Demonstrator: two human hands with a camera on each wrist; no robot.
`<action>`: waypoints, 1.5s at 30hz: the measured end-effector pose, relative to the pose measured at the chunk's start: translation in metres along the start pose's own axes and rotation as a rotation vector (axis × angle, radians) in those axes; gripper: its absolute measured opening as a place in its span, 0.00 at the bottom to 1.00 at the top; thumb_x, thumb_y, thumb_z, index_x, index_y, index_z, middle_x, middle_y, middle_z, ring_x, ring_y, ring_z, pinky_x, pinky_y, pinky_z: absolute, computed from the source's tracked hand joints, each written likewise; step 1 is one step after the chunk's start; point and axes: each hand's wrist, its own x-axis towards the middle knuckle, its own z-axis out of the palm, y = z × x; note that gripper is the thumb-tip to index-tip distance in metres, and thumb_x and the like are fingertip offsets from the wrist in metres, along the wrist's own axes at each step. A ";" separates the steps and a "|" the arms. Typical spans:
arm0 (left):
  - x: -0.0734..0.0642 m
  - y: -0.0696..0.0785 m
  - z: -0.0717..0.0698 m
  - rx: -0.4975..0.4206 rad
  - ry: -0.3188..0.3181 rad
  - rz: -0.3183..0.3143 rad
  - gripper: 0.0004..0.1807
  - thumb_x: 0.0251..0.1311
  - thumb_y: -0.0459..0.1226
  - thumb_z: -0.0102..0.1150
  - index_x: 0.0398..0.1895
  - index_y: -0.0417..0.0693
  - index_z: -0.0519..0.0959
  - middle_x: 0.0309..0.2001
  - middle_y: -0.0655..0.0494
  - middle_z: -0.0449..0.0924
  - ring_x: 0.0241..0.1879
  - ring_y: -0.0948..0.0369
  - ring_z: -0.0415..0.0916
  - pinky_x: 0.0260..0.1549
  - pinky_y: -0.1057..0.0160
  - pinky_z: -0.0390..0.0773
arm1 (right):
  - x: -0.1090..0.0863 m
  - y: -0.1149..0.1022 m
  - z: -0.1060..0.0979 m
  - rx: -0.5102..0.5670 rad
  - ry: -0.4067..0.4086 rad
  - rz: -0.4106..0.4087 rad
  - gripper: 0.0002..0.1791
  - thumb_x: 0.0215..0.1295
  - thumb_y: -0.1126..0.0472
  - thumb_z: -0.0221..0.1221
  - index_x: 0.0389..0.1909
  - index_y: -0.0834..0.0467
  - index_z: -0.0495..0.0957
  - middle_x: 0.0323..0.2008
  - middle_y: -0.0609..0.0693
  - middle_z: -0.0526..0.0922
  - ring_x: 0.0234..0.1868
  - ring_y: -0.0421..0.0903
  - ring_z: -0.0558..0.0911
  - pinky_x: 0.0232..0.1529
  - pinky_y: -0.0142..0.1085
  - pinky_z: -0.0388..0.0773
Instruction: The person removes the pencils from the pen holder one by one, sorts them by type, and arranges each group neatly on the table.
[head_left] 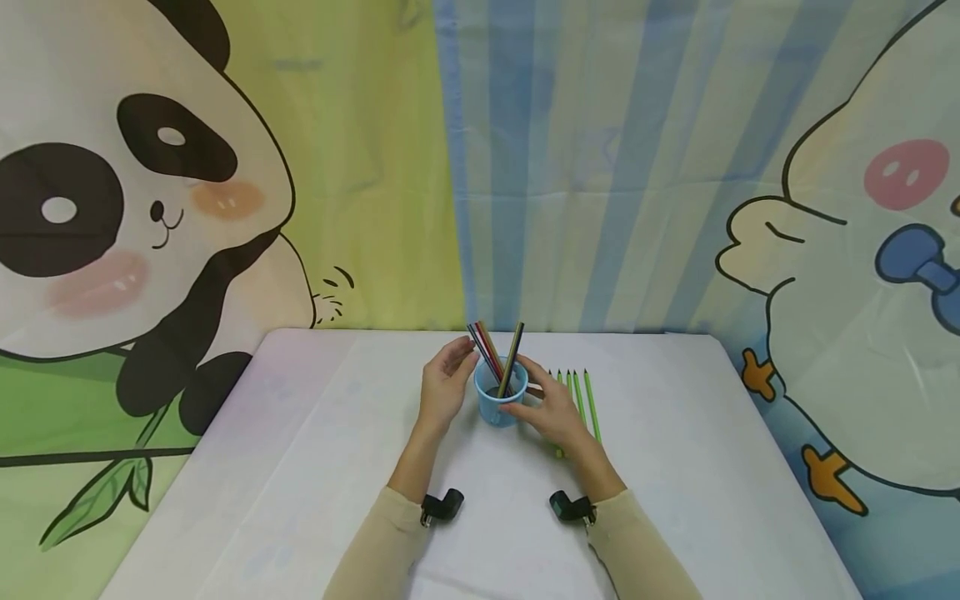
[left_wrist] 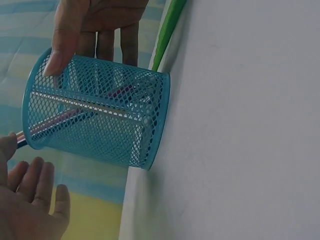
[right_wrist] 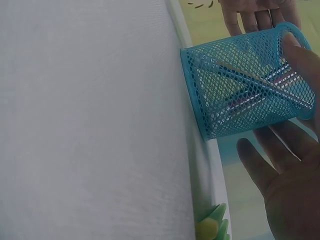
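Observation:
A light blue mesh pen cup stands near the middle of the white table, holding several coloured pencils that lean different ways. My right hand grips the cup from its right side, the thumb at the rim and the other fingers behind. On the opposite side my left hand is beside the cup with loose, slightly bent fingers and nothing in them. Its thumb comes close to the pencil tops in the left wrist view. Several green pencils lie side by side just right of the cup, partly hidden by my right hand.
The white table runs back to a cloth backdrop with a panda on the left and a white cartoon animal on the right. Black wrist cameras sit on both sleeves, close above the tabletop.

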 end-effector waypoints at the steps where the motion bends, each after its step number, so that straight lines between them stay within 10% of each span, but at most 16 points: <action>1: 0.001 0.000 0.001 -0.009 0.024 0.014 0.21 0.69 0.41 0.68 0.61 0.45 0.81 0.57 0.48 0.86 0.58 0.52 0.84 0.59 0.64 0.82 | 0.000 0.000 0.001 -0.005 0.003 -0.004 0.49 0.54 0.56 0.80 0.77 0.49 0.67 0.64 0.56 0.82 0.65 0.59 0.80 0.64 0.58 0.80; 15: 0.007 0.001 0.020 -0.036 0.148 0.177 0.11 0.61 0.33 0.74 0.46 0.43 0.89 0.44 0.44 0.90 0.41 0.59 0.88 0.41 0.70 0.87 | -0.001 0.000 0.002 -0.012 0.006 -0.001 0.49 0.55 0.57 0.79 0.77 0.47 0.67 0.63 0.55 0.83 0.64 0.57 0.81 0.62 0.56 0.82; 27: 0.001 0.026 0.025 -0.030 0.204 0.204 0.12 0.59 0.21 0.68 0.46 0.26 0.85 0.45 0.30 0.86 0.42 0.34 0.86 0.39 0.75 0.85 | 0.002 0.000 0.003 -0.015 -0.003 -0.003 0.48 0.56 0.57 0.79 0.77 0.49 0.67 0.65 0.56 0.81 0.66 0.58 0.80 0.62 0.54 0.82; 45: 0.014 0.050 -0.001 -0.074 0.250 0.426 0.10 0.66 0.26 0.65 0.49 0.31 0.85 0.46 0.36 0.87 0.45 0.47 0.87 0.47 0.69 0.86 | -0.002 0.002 0.003 -0.014 -0.008 0.026 0.49 0.57 0.62 0.77 0.78 0.48 0.65 0.65 0.61 0.80 0.66 0.62 0.79 0.63 0.55 0.81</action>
